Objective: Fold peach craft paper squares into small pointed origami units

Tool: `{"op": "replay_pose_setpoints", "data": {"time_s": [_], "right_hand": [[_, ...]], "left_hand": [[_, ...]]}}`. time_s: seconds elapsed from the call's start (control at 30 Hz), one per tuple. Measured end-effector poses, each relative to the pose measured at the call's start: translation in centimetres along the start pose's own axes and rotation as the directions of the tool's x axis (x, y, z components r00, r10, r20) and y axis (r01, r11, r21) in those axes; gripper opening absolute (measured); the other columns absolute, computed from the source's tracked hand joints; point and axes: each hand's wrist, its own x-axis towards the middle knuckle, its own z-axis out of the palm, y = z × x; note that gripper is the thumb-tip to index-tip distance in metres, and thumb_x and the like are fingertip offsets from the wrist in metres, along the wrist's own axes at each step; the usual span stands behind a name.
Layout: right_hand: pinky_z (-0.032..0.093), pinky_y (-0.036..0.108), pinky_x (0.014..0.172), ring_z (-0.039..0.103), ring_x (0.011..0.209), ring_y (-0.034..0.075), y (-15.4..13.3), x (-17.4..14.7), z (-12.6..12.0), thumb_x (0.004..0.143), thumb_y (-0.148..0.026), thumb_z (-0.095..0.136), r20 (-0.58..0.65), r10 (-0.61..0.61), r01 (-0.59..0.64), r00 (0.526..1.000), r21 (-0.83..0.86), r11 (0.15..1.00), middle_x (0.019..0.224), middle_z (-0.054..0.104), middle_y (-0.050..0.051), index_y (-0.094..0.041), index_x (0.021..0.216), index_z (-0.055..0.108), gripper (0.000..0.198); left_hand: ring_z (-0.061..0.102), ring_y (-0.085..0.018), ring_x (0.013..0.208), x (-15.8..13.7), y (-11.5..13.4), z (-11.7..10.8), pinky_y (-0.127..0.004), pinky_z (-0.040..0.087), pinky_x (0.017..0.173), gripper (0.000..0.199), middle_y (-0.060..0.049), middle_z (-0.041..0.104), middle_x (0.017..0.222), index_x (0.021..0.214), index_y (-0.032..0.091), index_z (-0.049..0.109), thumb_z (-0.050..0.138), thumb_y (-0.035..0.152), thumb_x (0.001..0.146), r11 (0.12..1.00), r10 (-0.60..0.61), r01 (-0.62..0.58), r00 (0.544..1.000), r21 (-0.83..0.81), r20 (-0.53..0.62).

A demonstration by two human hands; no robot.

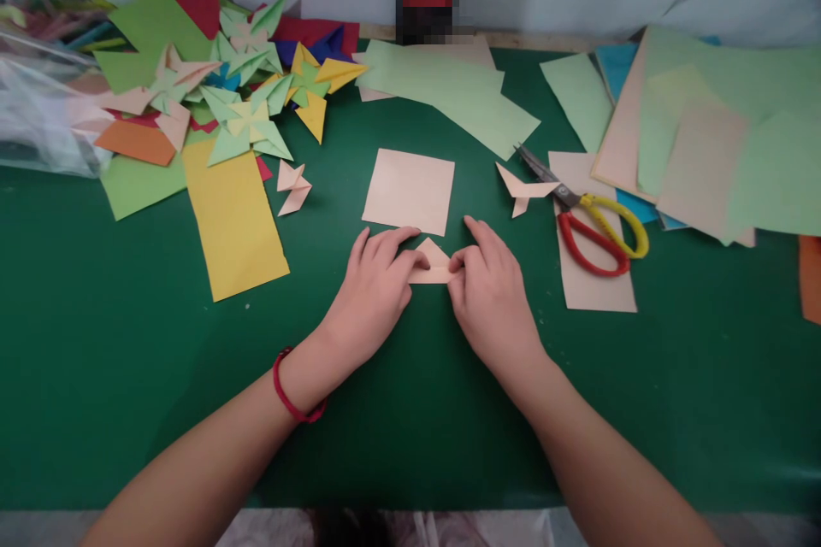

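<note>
A small folded pink paper [429,274] lies on the green tabletop, its pointed tip facing away from me. My left hand [378,286] grips its left part between thumb and fingers, and a red cord bracelet circles that wrist. At the paper's right end, my right hand [491,286] pinches the edge, with its index finger stretched forward. Just beyond both hands is a flat pink paper square [409,191]. One folded pink piece [294,187] stands to the left, and another folded pink piece [522,190] is on the right, touching the scissors' blades.
Scissors [577,205] with red and yellow handles rest on a pink sheet [599,286]. Folded paper stars [250,121] and coloured sheets pile up at the back left near a yellow sheet [237,222]. Green sheets [693,137] lie stacked at the right, and a clear plastic bag [51,111] sits far left.
</note>
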Motion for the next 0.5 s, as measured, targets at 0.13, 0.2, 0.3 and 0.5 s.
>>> {"op": "replay_pose_setpoints", "data": {"time_s": [0.13,0.2,0.3,0.5], "right_hand": [[0.031,0.048,0.105,0.034,0.131,0.029,-0.64,-0.05,-0.25,0.086,-0.023,0.041,0.029,0.030,-0.031,0.999,0.002,1.000,0.138,0.040,0.019,-0.015,0.082,0.051,0.014],[0.029,0.048,0.106,0.032,0.132,0.029,-0.81,-0.11,-0.26,0.086,-0.033,0.044,0.026,0.039,-0.039,0.999,0.008,0.999,0.139,0.039,0.020,-0.015,0.081,0.050,0.019],[0.029,0.047,0.106,0.031,0.133,0.028,-0.82,-0.17,-0.24,0.086,-0.043,0.045,0.033,0.039,-0.039,0.999,0.008,0.999,0.140,0.038,0.019,-0.016,0.081,0.049,0.027],[0.029,0.045,0.107,0.031,0.133,0.027,-0.66,-0.16,-0.14,0.089,-0.043,0.041,0.053,0.049,-0.048,0.997,-0.012,0.999,0.140,0.038,0.019,-0.016,0.080,0.049,0.029]], "left_hand": [[0.041,-0.021,0.122,-0.06,0.00,-0.05,-0.048,0.023,0.109,0.027,-0.008,0.047,0.129,0.098,0.019,0.056,0.042,0.003,0.081,1.000,-0.005,0.005,1.000,0.007,0.001],[0.041,-0.021,0.122,-0.08,-0.03,0.00,-0.048,0.023,0.109,0.026,-0.008,0.047,0.130,0.099,0.019,0.055,0.042,0.005,0.082,1.000,-0.007,0.007,1.000,0.002,0.001],[0.041,-0.021,0.122,-0.08,-0.10,0.10,-0.048,0.023,0.109,0.025,-0.009,0.048,0.129,0.102,0.019,0.054,0.042,0.007,0.083,1.000,-0.012,0.012,1.000,-0.006,-0.007],[0.040,-0.020,0.124,-0.03,-0.18,-0.01,-0.046,0.022,0.110,0.025,-0.008,0.047,0.129,0.103,0.019,0.054,0.044,0.007,0.083,1.000,-0.017,0.017,1.000,-0.007,-0.001]]}}
